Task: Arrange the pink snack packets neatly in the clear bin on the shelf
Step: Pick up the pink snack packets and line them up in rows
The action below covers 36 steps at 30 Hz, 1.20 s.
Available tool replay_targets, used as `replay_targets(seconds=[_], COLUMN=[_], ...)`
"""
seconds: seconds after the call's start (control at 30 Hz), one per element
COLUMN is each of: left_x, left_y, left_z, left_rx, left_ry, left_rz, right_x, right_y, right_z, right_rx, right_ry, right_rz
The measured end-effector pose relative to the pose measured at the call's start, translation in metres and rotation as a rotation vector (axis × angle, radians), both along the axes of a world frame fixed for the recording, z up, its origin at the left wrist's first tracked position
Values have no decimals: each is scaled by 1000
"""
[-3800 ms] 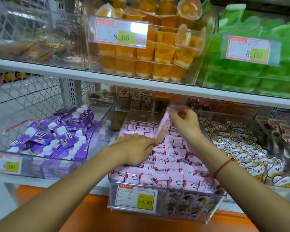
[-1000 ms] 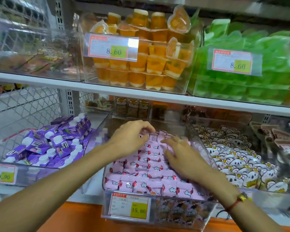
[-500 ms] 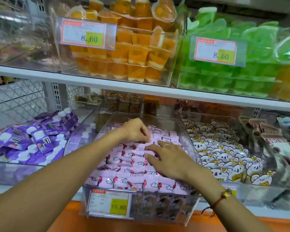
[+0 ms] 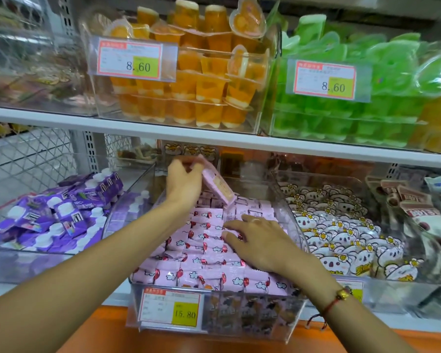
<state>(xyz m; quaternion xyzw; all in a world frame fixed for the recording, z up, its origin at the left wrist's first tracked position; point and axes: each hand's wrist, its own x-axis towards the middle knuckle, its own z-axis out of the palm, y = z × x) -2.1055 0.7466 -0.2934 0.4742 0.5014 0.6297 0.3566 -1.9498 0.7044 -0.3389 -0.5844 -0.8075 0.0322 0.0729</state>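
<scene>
You are holding one pink packet (image 4: pixel 218 186) up over the back of the clear bin (image 4: pixel 294 300) on the shelf (image 4: pixel 61 118), your left hand (image 4: pixel 185 184) pinching its top end. It is tilting, so it may be slipping out and landing crooked. Your right hand (image 4: pixel 259 242) is lying flat with open fingers on the pink packets (image 4: pixel 201 253). Pressing hard may be pushing the neat rows apart. The packets are looking small, soft and shiny.
</scene>
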Motion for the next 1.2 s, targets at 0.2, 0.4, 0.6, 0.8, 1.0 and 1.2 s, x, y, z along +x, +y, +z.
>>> replay_targets(seconds=[0.2, 0.4, 0.6, 0.8, 1.0, 1.2], left_x=[-17, -14, -22, -24, -15, -18], left_y=[-21, -32, -31, -31, -27, -12], left_z=[-1, -3, -8, -5, -14, -22], left_rx=[-80, -349, -89, -73, -172, -88], left_ry=[-281, -600, 295, 453, 223, 518], left_rz=[7, -303, -434, -531, -488, -391], right_x=[-4, -11, -9, -9, -2, 7], right_y=[-7, -20, -19, -17, -13, -7], right_z=[20, 35, 41, 42, 49, 42], right_rx=[445, 455, 204, 86, -47, 333], right_ry=[459, 785, 1237, 1399, 1445, 1274], right_rz=[-35, 167, -71, -140, -127, -168])
